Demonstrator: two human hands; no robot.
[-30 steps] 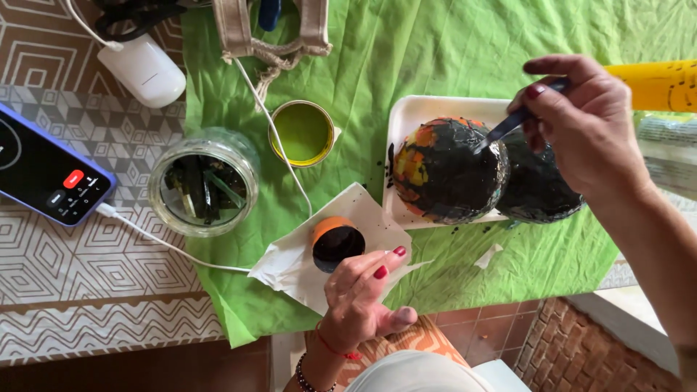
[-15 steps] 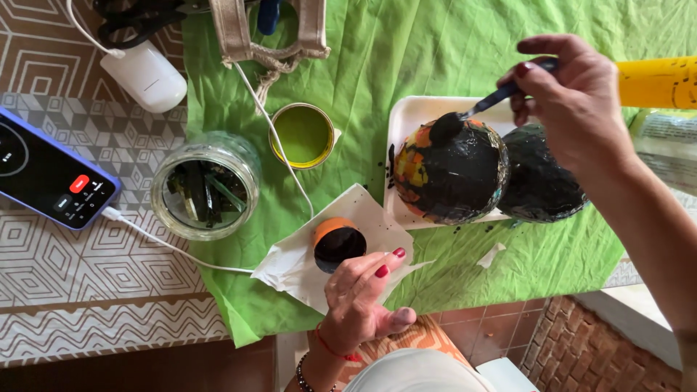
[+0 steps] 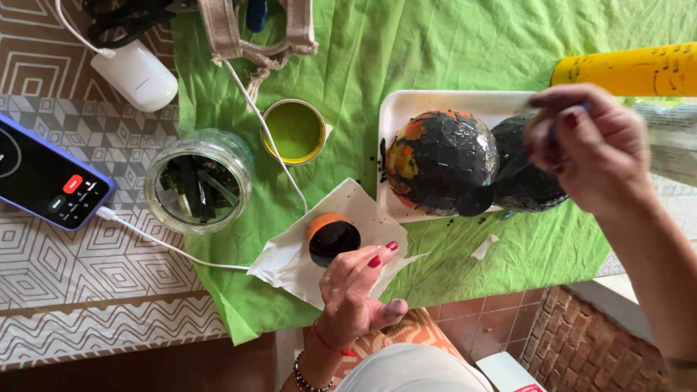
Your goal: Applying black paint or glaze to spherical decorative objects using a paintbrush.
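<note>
My right hand (image 3: 592, 149) grips a paintbrush (image 3: 508, 178) whose black tip lies at the near lower edge of a black-painted ball (image 3: 439, 160) with orange and yellow patches. A second, fully black ball (image 3: 526, 185) sits beside it, partly behind my hand. Both rest on a white tray (image 3: 406, 109). My left hand (image 3: 356, 290) rests on a white paper napkin (image 3: 287, 265), fingertips next to a small orange pot of black paint (image 3: 332, 238), holding nothing.
A green cloth (image 3: 406, 43) covers the table. On it stand a glass jar with dark sticks (image 3: 197, 181) and a yellow lid (image 3: 293, 131). A phone (image 3: 43, 181) with a white cable, a white charger (image 3: 134, 72) and a yellow tube (image 3: 632, 71) lie around.
My right hand has dropped toward me, carrying the brush tip from the top of the patchy ball down to its near lower edge. The left hand stayed in place.
</note>
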